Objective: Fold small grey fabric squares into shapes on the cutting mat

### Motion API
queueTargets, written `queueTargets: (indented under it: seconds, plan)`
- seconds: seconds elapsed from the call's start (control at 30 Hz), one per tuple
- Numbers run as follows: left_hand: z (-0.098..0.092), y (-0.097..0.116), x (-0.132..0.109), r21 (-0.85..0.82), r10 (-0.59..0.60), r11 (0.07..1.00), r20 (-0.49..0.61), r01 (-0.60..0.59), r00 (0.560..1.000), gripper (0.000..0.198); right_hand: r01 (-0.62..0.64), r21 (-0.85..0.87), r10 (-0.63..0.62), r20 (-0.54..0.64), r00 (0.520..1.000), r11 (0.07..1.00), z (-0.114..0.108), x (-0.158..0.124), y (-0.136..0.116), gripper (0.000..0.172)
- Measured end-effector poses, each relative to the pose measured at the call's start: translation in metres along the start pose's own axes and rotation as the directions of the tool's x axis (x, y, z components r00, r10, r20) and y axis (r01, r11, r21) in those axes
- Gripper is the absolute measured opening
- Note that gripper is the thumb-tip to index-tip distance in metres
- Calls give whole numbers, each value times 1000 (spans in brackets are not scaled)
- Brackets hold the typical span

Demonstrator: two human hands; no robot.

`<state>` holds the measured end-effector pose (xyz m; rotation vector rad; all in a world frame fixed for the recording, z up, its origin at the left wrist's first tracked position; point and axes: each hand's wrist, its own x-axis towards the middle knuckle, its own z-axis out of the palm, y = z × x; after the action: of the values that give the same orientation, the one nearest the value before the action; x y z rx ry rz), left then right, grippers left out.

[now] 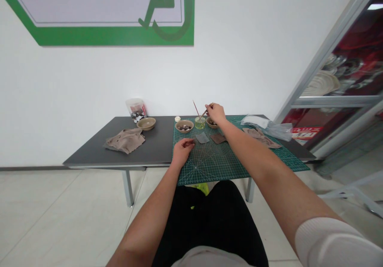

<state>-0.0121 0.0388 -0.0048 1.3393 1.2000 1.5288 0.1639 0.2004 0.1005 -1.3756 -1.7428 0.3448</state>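
Note:
My right hand reaches over the far edge of the green cutting mat, fingers pinched on a thin stick held above a small glass of greenish liquid. A second thin stick stands in that glass. Just behind the hand sits a small tan bowl. My left hand rests on the mat with fingers curled, pinching a small dark piece that I cannot make out. Two small flat swatches lie ahead of it, one grey and one brown.
A tan bowl of dark pieces and a small white cap stand at the mat's far left. On the grey table lie a beige cloth, an empty tan bowl and a plastic jar. Clear bags and brown cloth lie right.

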Motion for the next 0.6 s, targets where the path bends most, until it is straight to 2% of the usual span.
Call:
queueTargets:
  seconds: [0.17,0.3,0.47,0.6]
  plan:
    - [-1,1,-1,-40,9,999,-6,-9,1000,24,-64,291,109,-142,984,955,-21,-3,9,31]
    - [1,-2,1,-96,27,995,-12,-28,1000,22,-68,597,227,-195,954,799,-40,-24,15,30]
    - [1,-1,2,-140,-15,990,-28,11,1000,23,-154,820,374,-78,924,551,-44,-84,18,25]
    - [1,0,0,-38,22,999,15,-21,1000,26,-256,866,416,62,907,430,-36,-130,21,28]
